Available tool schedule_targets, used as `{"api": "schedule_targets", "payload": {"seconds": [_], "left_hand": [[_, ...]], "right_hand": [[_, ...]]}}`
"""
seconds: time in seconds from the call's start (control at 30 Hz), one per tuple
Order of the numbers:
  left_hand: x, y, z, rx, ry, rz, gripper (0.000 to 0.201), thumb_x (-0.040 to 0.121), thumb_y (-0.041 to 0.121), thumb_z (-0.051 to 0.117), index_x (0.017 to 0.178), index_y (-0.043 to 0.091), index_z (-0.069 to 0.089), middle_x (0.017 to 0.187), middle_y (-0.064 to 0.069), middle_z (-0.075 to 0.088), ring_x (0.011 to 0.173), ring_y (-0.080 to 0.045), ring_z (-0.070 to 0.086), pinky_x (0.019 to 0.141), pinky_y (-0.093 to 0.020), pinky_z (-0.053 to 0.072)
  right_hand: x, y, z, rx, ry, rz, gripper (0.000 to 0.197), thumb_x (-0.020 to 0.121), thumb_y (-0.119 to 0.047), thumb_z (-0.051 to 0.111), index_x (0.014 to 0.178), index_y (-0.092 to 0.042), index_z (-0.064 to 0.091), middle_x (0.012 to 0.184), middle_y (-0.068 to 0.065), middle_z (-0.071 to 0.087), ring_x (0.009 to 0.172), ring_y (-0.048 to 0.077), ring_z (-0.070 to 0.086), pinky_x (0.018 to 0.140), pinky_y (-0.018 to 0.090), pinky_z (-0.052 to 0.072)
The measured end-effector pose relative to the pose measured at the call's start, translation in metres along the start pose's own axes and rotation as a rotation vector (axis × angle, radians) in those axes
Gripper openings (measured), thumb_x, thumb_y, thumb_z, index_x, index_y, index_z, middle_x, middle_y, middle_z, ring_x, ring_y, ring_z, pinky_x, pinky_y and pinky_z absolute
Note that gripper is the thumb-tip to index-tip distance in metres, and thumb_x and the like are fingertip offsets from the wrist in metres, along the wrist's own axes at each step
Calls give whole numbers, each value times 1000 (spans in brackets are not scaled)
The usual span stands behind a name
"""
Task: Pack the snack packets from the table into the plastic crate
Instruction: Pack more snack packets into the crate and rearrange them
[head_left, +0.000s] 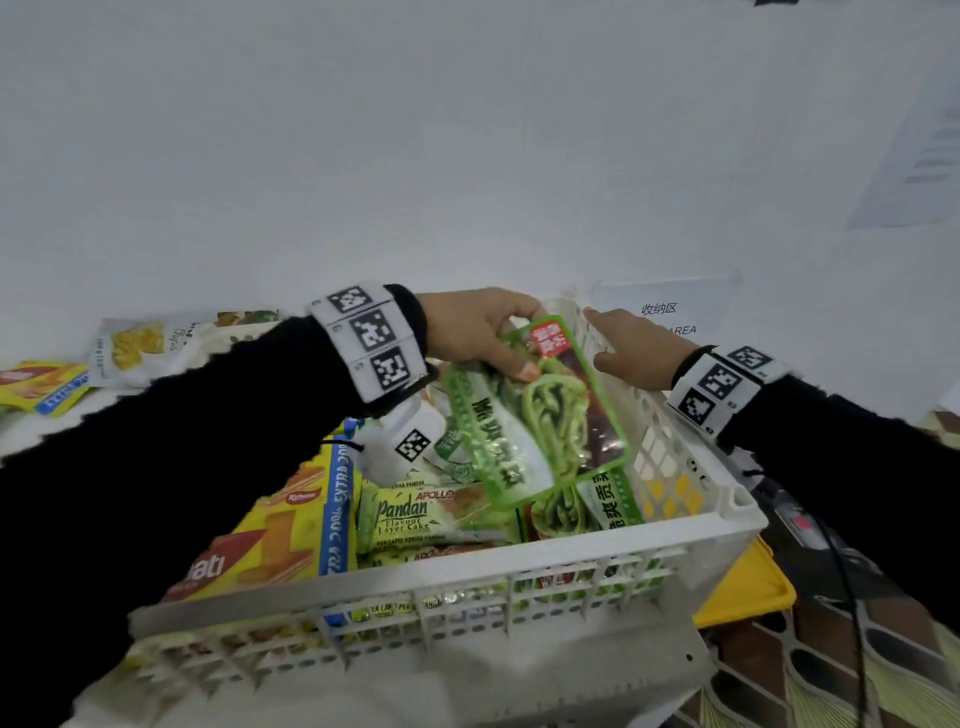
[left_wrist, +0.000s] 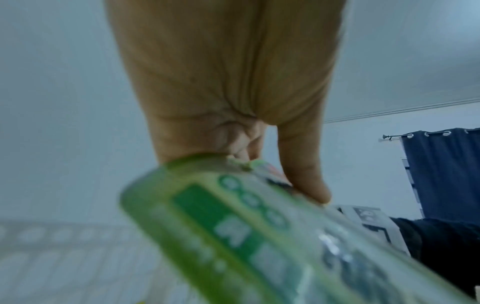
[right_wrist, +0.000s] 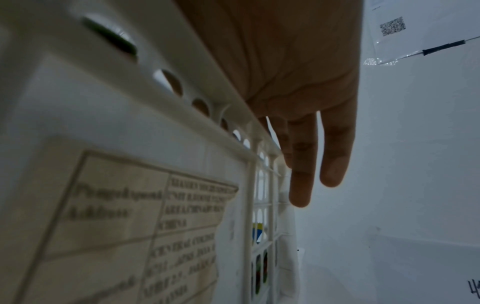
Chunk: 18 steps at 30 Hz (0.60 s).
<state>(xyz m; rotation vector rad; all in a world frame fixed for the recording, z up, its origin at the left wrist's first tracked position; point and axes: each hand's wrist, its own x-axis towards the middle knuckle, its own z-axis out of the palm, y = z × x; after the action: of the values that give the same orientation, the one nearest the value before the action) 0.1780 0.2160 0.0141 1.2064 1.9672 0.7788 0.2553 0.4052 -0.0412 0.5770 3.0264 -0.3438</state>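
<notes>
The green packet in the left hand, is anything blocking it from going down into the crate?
Nothing visible blocks it. The left hand holds the green packet tilted over the open crate, above the packets already inside, such as the Pandan cake packet. The right hand rests on the crate's far rim, beside the packet's path.

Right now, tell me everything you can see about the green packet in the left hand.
The green packet is a flat, glossy plastic pouch with a bright green border, a white band of Chinese lettering, a red label at its top corner and a picture of green coiled strips. The left hand pinches its top edge, thumb on the front, holding it tilted over the white plastic crate, above other packets, including a similar one. The right hand rests on the crate's far rim, not touching the packet.
</notes>
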Motion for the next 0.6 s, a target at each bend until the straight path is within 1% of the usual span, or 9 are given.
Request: {"api": "schedule_targets", "payload": {"seconds": [0.07, 0.1, 0.17, 0.23, 0.3, 0.37, 0.43, 0.53, 0.6], "left_hand": [[11, 5, 16, 4, 11, 0, 25, 82, -3, 62, 96, 14, 50, 74, 6, 67, 60, -5, 65, 53, -15, 53], [17, 5, 27, 18, 3, -13, 28, 82, -2, 63, 102, 11, 49, 78, 3, 64, 65, -8, 63, 55, -15, 54], [29, 1, 50, 110, -34, -42, 40, 80, 2, 67, 115, 4, 49, 88, -2, 61, 78, -14, 59, 69, -23, 53], [38, -3, 71, 363, -45, -64, 55, 79, 12, 71, 127, 5, 46, 108, -5, 56, 100, -18, 54, 82, -26, 43], [44, -6, 88, 601, -93, -76, 64, 80, 20, 70, 135, 6, 40, 130, -9, 50, 118, -23, 48, 91, -29, 40], [49, -6, 99, 753, -134, -73, 66, 82, 25, 68, 137, 4, 37, 136, -13, 46, 123, -27, 45, 96, -32, 39], [52, -7, 101, 831, -118, -53, 71, 81, 30, 68, 139, 5, 35, 137, -12, 43, 124, -28, 44, 100, -34, 39], [52, -10, 100, 836, -77, -48, 74, 79, 35, 69, 140, 9, 35, 135, -10, 40, 124, -28, 43, 102, -40, 40], [49, -9, 92, 767, -30, -28, 66, 81, 36, 67, 137, 13, 41, 135, -9, 42, 122, -25, 44, 101, -37, 40]], "right_hand": [[0, -1, 0, 4, 8, -2, 65, 96, -27, 44, 149, -18, 9, 149, 11, 27, 132, 29, 36, 105, 43, 36], [-1, -1, 0, 5, 9, -3, 65, 95, -26, 44, 149, -18, 9, 149, 12, 27, 133, 29, 36, 106, 42, 35], [-2, -1, 0, 10, 3, -1, 64, 95, -21, 43, 149, -17, 8, 149, 12, 26, 133, 29, 34, 107, 42, 34], [-3, -1, -1, 9, 2, 3, 64, 95, -20, 41, 149, -17, 8, 149, 12, 26, 134, 28, 33, 107, 40, 33], [-3, 0, -1, -1, 4, -1, 63, 95, -20, 40, 149, -16, 8, 150, 12, 25, 135, 28, 33, 108, 38, 32], [-3, 0, 0, -4, 2, -4, 63, 96, -20, 40, 149, -16, 7, 150, 11, 24, 135, 29, 32, 108, 38, 32], [-3, 0, 0, 0, 0, -5, 62, 96, -21, 40, 149, -16, 7, 150, 11, 24, 135, 29, 32, 108, 39, 32], [-3, -1, 0, -1, 0, -8, 62, 96, -21, 40, 149, -16, 8, 149, 12, 25, 134, 29, 33, 107, 39, 33], [-3, -1, 0, -2, 7, -11, 63, 96, -21, 40, 149, -16, 8, 149, 13, 26, 134, 29, 33, 107, 38, 33]]}}
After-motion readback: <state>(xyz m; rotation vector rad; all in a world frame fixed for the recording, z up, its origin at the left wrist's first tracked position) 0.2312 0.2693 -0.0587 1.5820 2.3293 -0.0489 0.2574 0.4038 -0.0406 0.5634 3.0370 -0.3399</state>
